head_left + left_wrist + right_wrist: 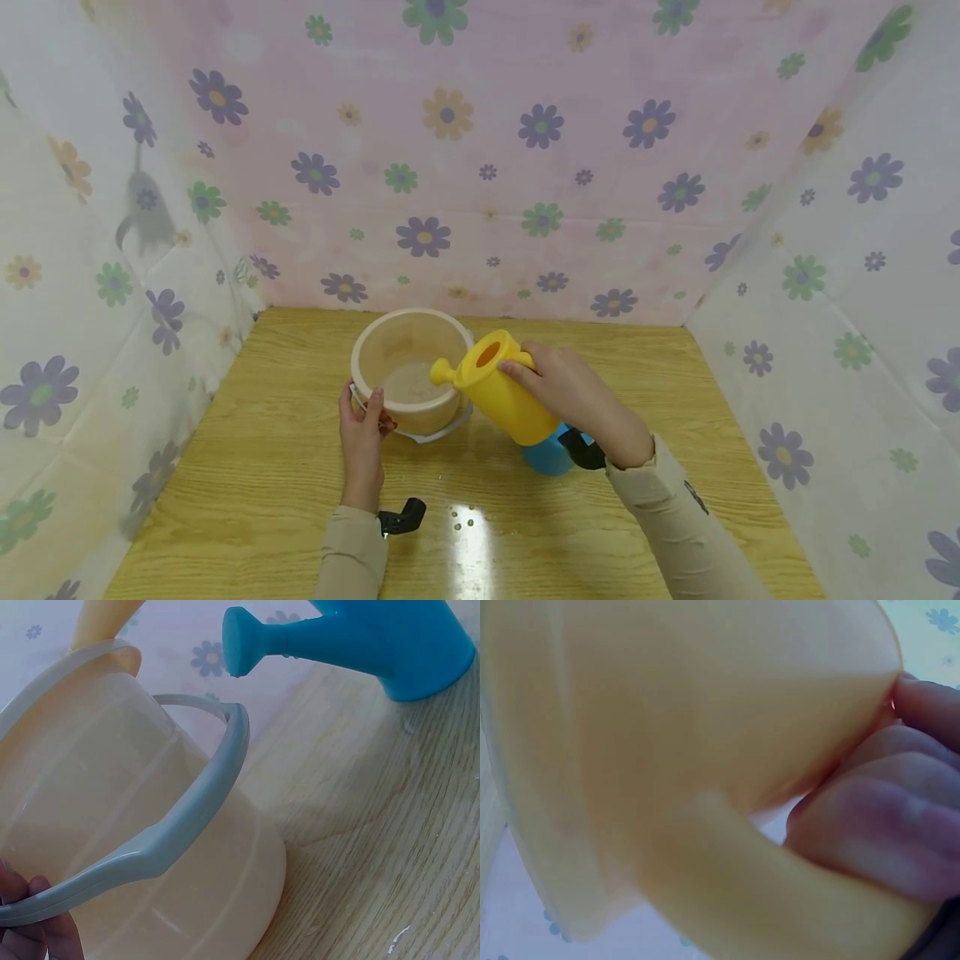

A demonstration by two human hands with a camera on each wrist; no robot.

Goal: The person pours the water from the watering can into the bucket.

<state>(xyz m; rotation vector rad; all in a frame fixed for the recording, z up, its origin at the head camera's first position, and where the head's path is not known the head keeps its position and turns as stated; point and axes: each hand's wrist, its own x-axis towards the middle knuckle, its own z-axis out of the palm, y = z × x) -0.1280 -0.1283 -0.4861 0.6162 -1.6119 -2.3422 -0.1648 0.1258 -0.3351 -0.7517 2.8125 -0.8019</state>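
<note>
A cream bucket (412, 407) stands upright on the table, its grey handle (199, 806) hanging down over the near side. My left hand (363, 446) holds the bucket at its left side, with fingertips (56, 930) curled round the handle. My right hand (573, 392) grips a yellow watering can (510, 404) by its handle; the can tilts left, with its spout over the bucket's right rim. No water is visible leaving the spout. Behind and below the yellow can, partly hidden, stands a blue watering can (546, 457), whose spout shows in the left wrist view.
Several small round bits (470, 523) lie on the wooden table (262, 467) nearer me, beside a bright reflection. Flower-patterned cloth (487, 200) walls in the back and both sides. A black wrist camera (402, 517) juts from my left wrist.
</note>
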